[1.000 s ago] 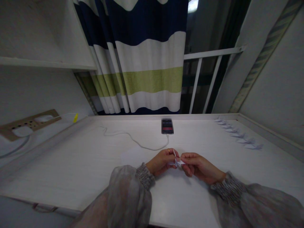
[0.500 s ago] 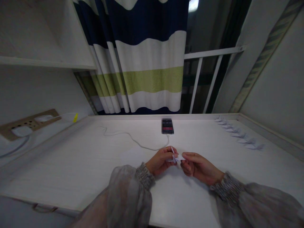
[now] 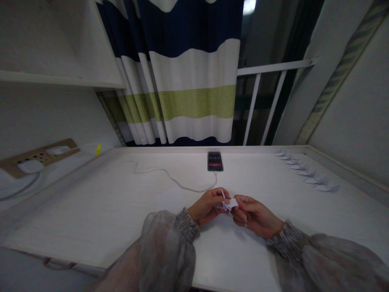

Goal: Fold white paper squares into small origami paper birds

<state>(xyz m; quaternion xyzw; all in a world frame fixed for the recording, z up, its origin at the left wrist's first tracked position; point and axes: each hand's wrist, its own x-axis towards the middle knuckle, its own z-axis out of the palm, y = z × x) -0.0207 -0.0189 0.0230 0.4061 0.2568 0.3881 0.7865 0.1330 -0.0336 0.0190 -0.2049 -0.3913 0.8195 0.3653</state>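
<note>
A small piece of folded white origami paper (image 3: 230,204) is held between my two hands just above the white desk. My left hand (image 3: 209,206) grips its left side, fingers closed, with a thin white point standing up past the thumb. Thumb and fingers of my right hand (image 3: 252,211) pinch the right edge of the same paper. Parts of the paper are hidden by the fingers. At the far right of the desk lies a row of several small white folded paper figures (image 3: 310,175), resembling cranes.
A phone with a blurred screen (image 3: 215,161) lies beyond my hands, joined to a white cable (image 3: 170,178) that winds left. A socket strip (image 3: 42,158) with plugs is at the left wall. Low rims edge the white desk (image 3: 100,194); a striped curtain (image 3: 194,101) hangs behind.
My right hand's fingers have shifted slightly on the paper, and more of its white flap shows between the hands. The view has moved a little.
</note>
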